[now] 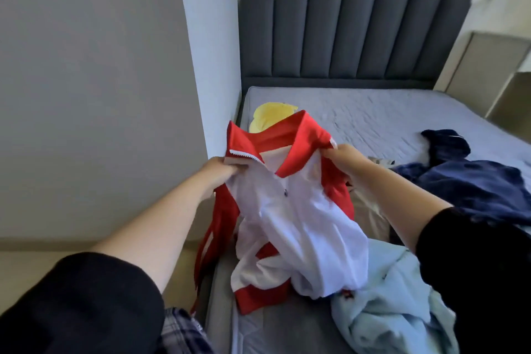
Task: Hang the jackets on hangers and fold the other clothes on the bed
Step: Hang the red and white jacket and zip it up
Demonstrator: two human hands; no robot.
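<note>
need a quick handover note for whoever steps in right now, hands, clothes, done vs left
Left hand: gripping the collar edge of the red and white zip-up jacket.
Right hand: gripping the opposite collar side; the jacket is held up, its hem resting on the grey mattress.
On the bed: crumpled navy blue garment to the right, light blue fleecy garment near the foot, yellow item behind the jacket.
Done: nothing visibly folded or hung.
Left: hang this jacket (no hanger in view), then sort and fold the rest.
</note>
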